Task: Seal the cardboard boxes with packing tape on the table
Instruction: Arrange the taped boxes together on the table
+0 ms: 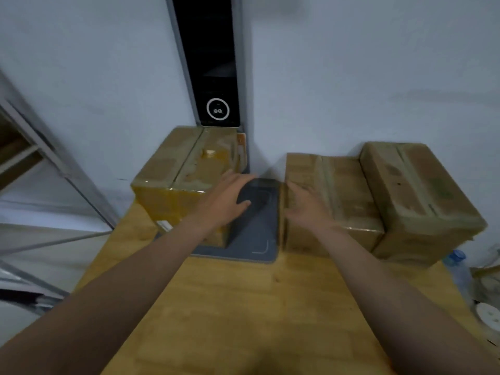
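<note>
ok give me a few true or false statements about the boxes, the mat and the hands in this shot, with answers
1. Three cardboard boxes stand on the wooden table: the left box, the middle box and the right box. True.
2. The left hand holds a roll of packing tape. False: it is open and empty, and no tape roll is in view.
3. A grey mat lies between the left box and the middle box. True.
4. The right hand is reaching toward the right box. False: it is open beside the near left edge of the middle box.
5. The left box sits directly on bare wood. False: it rests partly on the grey mat.
</note>
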